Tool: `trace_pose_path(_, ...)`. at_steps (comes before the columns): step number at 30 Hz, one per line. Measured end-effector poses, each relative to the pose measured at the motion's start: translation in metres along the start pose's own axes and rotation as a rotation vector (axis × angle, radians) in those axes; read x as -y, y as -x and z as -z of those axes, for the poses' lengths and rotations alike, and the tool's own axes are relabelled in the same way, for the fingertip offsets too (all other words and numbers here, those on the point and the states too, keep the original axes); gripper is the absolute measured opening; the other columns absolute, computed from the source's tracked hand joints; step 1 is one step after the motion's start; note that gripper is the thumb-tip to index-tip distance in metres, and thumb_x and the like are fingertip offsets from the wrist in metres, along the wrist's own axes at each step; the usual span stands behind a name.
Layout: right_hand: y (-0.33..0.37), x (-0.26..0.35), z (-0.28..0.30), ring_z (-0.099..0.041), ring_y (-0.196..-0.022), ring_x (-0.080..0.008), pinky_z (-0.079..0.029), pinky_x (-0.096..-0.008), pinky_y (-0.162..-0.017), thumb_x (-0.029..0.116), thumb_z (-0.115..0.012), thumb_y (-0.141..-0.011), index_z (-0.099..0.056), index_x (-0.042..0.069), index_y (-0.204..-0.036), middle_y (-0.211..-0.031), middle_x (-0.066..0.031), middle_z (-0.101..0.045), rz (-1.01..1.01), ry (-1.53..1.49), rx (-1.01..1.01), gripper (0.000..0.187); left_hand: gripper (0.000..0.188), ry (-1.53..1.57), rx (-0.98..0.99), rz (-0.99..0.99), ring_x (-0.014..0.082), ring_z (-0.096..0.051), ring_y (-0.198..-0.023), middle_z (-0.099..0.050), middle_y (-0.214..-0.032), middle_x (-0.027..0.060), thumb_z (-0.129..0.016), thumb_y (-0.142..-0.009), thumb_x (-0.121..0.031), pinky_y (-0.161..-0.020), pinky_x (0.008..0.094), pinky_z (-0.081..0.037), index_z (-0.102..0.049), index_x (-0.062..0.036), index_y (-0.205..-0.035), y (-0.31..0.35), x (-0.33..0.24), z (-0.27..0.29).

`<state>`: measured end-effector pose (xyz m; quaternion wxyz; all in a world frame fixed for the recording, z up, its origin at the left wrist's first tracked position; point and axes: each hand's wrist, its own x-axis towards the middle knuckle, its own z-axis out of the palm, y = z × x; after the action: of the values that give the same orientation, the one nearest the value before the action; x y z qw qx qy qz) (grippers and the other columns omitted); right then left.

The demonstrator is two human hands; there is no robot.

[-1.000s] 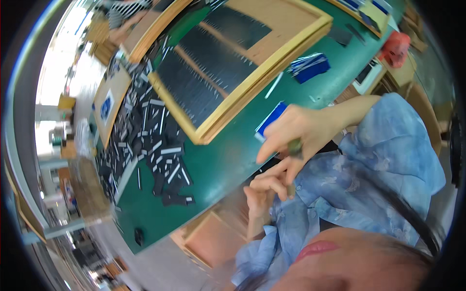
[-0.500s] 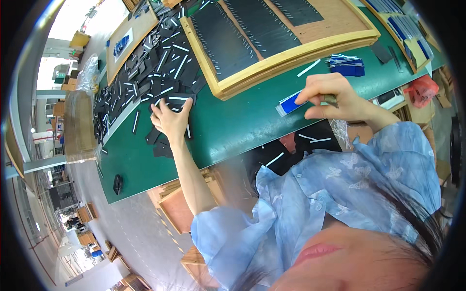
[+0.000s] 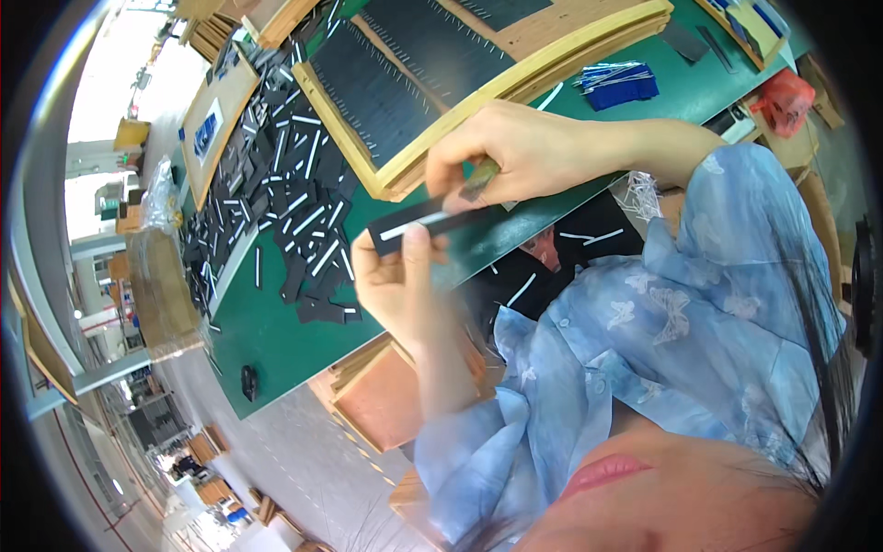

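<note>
Hands [image 3: 394,285], apart earlier, now meet at a black strip [image 3: 405,217]

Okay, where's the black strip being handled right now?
In the head view, slightly left of centre, the black strip is held between the left hand and right hand, just below the wooden frame.

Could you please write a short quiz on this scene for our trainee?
1. What does the left hand hold?
2. True or false: the loose black pieces lie mostly left of the large wooden tray.
3. The small stack beside the tray's near edge is mainly: a) yellow; b) blue; c) green.
Key: 1. A black piece with a white strip. 2. True. 3. b.
</note>
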<state>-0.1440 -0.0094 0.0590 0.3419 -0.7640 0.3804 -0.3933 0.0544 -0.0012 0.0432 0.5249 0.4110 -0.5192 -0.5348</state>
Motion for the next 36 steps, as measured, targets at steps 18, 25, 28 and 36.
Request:
trace_pose_path(18,0.071,-0.019,0.002,-0.049,-0.074,-0.0202,-0.039,-0.0316,-0.062,0.023,-0.060,-0.072,-0.052,0.011,-0.078,-0.079,-0.0029,-0.047,0.661,0.831,-0.129,0.016,0.028,0.016,0.082,0.150,0.0099,-0.059,-0.064,-0.066,-0.082,0.0103,-0.049,-0.095,-0.014,-0.055,0.0207,-0.045,-0.058,0.0059,-0.113,0.012,0.026,-0.026)
trace_pose_path(25,0.071,-0.025,0.004,-0.049,-0.069,-0.0210,-0.039,-0.0314,-0.062,0.021,-0.059,-0.071,-0.052,0.010,-0.079,-0.078,-0.0036,-0.048,0.628,0.830,-0.140,0.016,0.028,0.020,0.042,0.189,0.0159,-0.062,-0.065,-0.065,-0.090,0.0166,-0.052,-0.094,-0.013,-0.053,0.0219,-0.048,-0.056,0.0093,-0.111,0.019,0.037,-0.023)
trace_pose_path(28,0.081,-0.027,0.008,-0.049,-0.069,-0.0221,-0.039,-0.0330,-0.060,0.024,-0.061,-0.073,-0.053,0.010,-0.079,-0.076,-0.0038,-0.046,0.532,0.863,-0.145,0.017,0.026,-0.036,0.052,0.216,0.0156,-0.062,-0.071,-0.064,-0.090,0.0154,-0.049,-0.095,-0.015,-0.064,0.0261,-0.052,-0.057,0.0067,-0.108,0.021,0.028,-0.030)
trace_pose_path(36,0.075,-0.025,0.003,-0.048,-0.070,-0.0193,-0.037,-0.0317,-0.061,0.027,-0.062,-0.074,-0.050,0.010,-0.078,-0.073,-0.0032,-0.044,0.539,0.785,-0.023,0.021,0.022,-0.025,-0.078,0.267,0.0088,-0.056,-0.058,-0.063,-0.073,0.0076,-0.053,-0.093,-0.012,-0.053,0.0188,-0.042,-0.061,0.0053,-0.104,0.017,0.042,-0.027)
